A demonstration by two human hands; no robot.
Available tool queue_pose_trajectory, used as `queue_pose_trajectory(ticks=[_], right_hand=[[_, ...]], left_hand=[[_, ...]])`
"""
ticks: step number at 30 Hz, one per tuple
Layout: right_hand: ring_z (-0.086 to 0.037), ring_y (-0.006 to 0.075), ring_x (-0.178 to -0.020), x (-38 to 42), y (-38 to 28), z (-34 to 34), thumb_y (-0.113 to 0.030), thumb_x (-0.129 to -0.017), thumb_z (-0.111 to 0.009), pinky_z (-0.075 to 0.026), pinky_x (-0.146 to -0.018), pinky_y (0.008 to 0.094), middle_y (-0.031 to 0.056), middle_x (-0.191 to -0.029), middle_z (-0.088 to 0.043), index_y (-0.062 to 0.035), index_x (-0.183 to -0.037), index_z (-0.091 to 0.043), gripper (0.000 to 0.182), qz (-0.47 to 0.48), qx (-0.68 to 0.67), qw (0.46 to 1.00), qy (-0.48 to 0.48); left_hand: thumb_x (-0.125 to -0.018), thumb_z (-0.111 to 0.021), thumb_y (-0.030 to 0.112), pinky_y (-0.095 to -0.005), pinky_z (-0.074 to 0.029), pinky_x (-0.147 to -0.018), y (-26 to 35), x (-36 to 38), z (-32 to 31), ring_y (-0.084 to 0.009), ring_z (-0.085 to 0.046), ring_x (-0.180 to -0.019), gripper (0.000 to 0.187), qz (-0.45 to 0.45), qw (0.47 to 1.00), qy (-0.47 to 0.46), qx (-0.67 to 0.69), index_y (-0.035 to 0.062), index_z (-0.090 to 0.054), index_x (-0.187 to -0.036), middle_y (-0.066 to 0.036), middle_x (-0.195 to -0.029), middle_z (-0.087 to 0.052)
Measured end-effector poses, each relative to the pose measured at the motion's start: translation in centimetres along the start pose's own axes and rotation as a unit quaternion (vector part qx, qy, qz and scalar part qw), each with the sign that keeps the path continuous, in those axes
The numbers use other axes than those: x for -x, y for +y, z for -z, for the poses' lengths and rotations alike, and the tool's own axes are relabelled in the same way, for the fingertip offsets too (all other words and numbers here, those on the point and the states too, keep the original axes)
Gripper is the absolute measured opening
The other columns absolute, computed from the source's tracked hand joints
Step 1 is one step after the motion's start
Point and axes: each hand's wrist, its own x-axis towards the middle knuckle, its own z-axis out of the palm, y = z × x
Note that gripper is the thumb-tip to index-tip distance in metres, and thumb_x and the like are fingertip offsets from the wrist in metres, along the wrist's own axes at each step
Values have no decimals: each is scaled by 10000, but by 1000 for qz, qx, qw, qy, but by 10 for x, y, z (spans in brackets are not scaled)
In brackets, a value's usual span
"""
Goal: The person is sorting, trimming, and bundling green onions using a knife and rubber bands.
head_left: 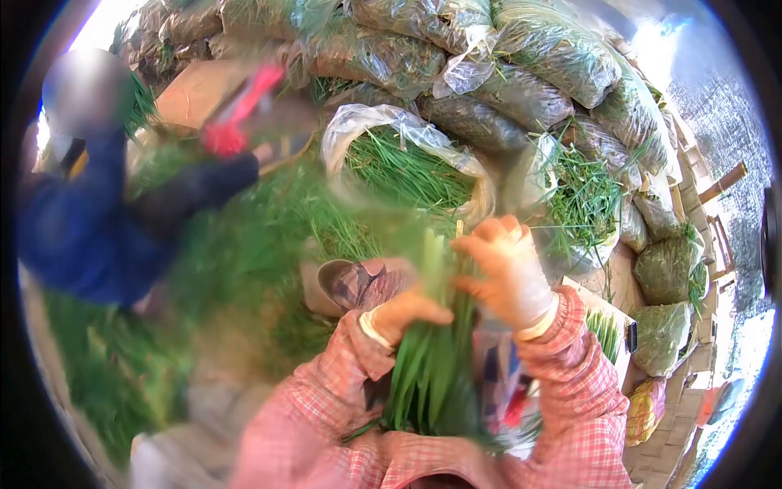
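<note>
A bunch of long green leaves (429, 367) hangs in front of my body, its pale ends up between my hands. My left hand (407, 314) is wrapped round the bunch on its left side. Higher up on the right, my right hand (505, 265), in a pale glove, has its fingers curled at the top of the stalks, pinching a few of them. Just beyond my hands, an open clear plastic bag (481, 183) holds more green stalks.
Full plastic bags (521, 94) are stacked at the back. Another open bag of greens (578, 200) stands at the right. A person in blue (98, 220) is at the left, beside loose greens (220, 269). A yellow bag (645, 410) lies at the lower right.
</note>
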Motion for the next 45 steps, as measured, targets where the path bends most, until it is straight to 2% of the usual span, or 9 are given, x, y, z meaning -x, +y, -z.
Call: queue_pose_trajectory(ticks=[13,19,24,29,31,34,37,40,45], right_hand=[[-476,242,-744,9,17,-8,-124,-674,-574,-358,-665,379,58,-732,-490,-105,-725,-527,72,68,157,985,3],[-540,156,-773,-3,90,27,-109,-853,-592,-459,-691,285,26,-826,-577,-54,-876,-568,65,-165,-191,912,324],[-521,177,-1028,-35,103,52,-253,-858,-587,-413,-894,319,85,-1130,-568,-75,-1187,-523,380,-22,-311,947,-72],[-369,186,-1249,-98,54,47,-390,-918,-446,-286,-1047,345,128,-1363,-394,-46,-1309,-415,522,-95,-628,710,-304],[-394,191,-1237,-96,41,-1,-353,-919,-454,-302,-1043,350,140,-1339,-426,-39,-1297,-428,492,112,-285,836,-455],[-422,202,-1211,-100,59,-38,-345,-919,-452,-352,-1008,357,151,-1280,-483,-22,-1269,-455,476,168,-422,815,-359],[-514,205,-1083,-112,34,21,-287,-921,-465,-416,-926,345,116,-1194,-550,-17,-1220,-493,404,-199,-615,628,-433],[-354,215,-1256,-62,50,-44,-404,-924,-431,-259,-1061,328,179,-1366,-370,13,-1333,-341,590,158,-398,785,-447],[-579,254,-964,-76,36,-27,-352,-888,-495,-462,-850,353,111,-1095,-578,-49,-1253,-449,477,-30,-456,807,-375]], left_hand=[[-727,-628,89,-326,-431,-887,-29,-20,23,-202,-542,-1005,616,32,998,-45,-24,16,-389,-1290,-108,-1162,-537],[-723,-633,91,-326,-427,-892,-23,-23,29,-199,-534,-1025,642,27,997,-72,12,32,-374,-1308,-112,-1177,-530],[-712,-647,117,-358,-384,-952,-9,-21,18,-230,-496,-1102,688,38,995,-84,41,31,-346,-1324,-126,-1219,-497],[-713,-649,132,-383,-354,-984,-11,-23,23,-259,-466,-1141,698,37,992,-103,69,20,-338,-1327,-143,-1274,-451],[-713,-644,134,-390,-341,-997,-8,-22,29,-264,-451,-1160,701,36,990,-113,77,12,-333,-1329,-149,-1293,-434],[-708,-633,122,-407,-312,-1029,-10,-15,36,-274,-407,-1213,710,48,990,-100,92,-9,-320,-1332,-167,-1319,-407],[-713,-627,105,-401,-316,-1028,-5,-16,40,-275,-412,-1214,701,45,988,-92,117,-7,-321,-1333,-175,-1318,-410],[-675,-630,83,-418,-350,-1000,-4,-16,43,-294,-448,-1178,743,45,993,-68,80,9,-313,-1344,-185,-1288,-447],[-664,-626,54,-436,-365,-987,-7,-16,46,-314,-465,-1161,726,41,994,-20,96,-6,-335,-1327,-205,-1262,-470]])
